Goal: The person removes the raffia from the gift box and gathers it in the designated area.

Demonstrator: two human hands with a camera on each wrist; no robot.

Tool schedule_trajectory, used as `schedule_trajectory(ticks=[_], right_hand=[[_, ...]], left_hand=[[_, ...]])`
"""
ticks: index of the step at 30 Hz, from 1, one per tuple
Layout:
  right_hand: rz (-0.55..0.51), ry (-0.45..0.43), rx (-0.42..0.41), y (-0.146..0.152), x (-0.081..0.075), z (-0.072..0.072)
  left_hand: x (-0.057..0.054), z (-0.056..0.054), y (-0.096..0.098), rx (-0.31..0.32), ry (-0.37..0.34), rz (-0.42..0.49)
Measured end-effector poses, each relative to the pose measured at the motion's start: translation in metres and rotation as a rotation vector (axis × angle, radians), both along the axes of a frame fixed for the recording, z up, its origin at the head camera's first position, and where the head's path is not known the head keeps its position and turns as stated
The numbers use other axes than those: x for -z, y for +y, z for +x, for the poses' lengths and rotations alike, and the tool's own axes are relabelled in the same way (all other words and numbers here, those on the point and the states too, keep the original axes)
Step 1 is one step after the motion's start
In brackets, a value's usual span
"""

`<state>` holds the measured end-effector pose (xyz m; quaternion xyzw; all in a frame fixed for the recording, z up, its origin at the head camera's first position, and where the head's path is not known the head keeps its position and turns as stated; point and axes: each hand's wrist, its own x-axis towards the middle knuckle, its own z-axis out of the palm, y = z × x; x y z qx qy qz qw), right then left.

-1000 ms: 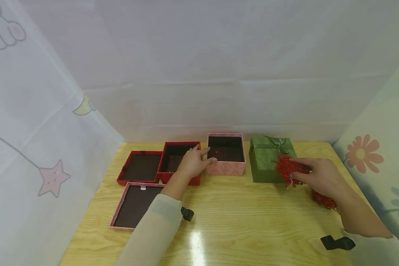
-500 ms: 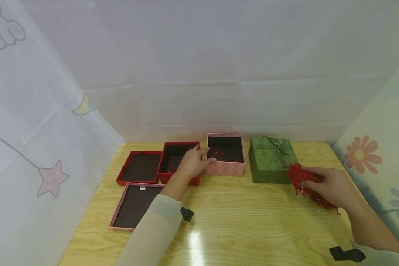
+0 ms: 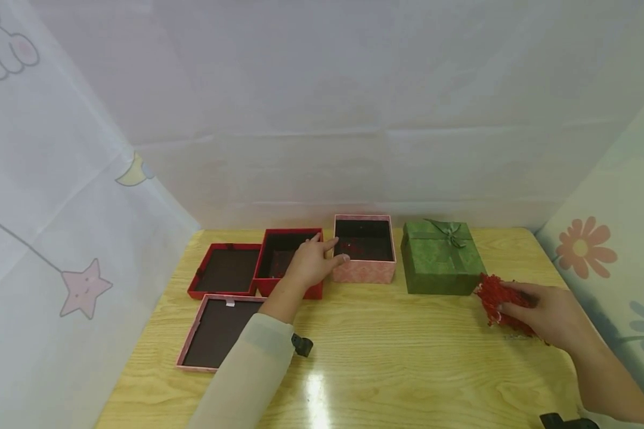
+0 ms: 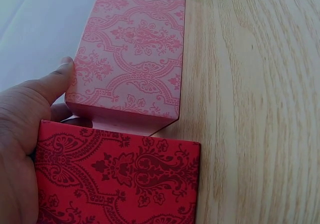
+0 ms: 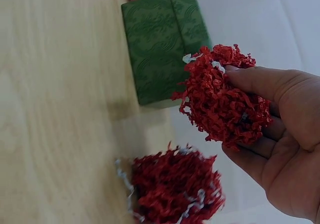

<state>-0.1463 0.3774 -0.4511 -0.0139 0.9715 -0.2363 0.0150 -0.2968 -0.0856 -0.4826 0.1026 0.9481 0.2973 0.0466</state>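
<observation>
My right hand pinches a wad of red shredded paper between thumb and fingers, with a few pale strands in it. A second pile of red shredded paper lies on the table just below it, mostly hidden in the head view. My left hand reaches over the red box, its thumb at the near corner of the pink patterned box. Its other fingers extend into the gap between the two boxes. Both boxes are lidless, with dark insides and small red scraps on their floors.
A closed green box with a ribbon bow stands right of the pink box. At the left lie an upturned red lid and an upturned pink lid, partly under my left sleeve. White cloth walls surround the wooden table.
My right hand has moved right and toward me with the wad of paper, away from the green box's front and over the other pile. My left hand has stayed in place.
</observation>
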Motion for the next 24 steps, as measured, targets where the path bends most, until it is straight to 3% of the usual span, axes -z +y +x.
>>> schedule_trajectory(ticks=[15, 24], right_hand=[[0.020, 0.029, 0.044, 0.013, 0.027, 0.008], [0.030, 0.006, 0.004, 0.013, 0.048, 0.004]], left_hand=[[-0.001, -0.001, 0.000, -0.008, -0.017, 0.012], [-0.002, 0.000, -0.001, 0.011, -0.012, 0.008]])
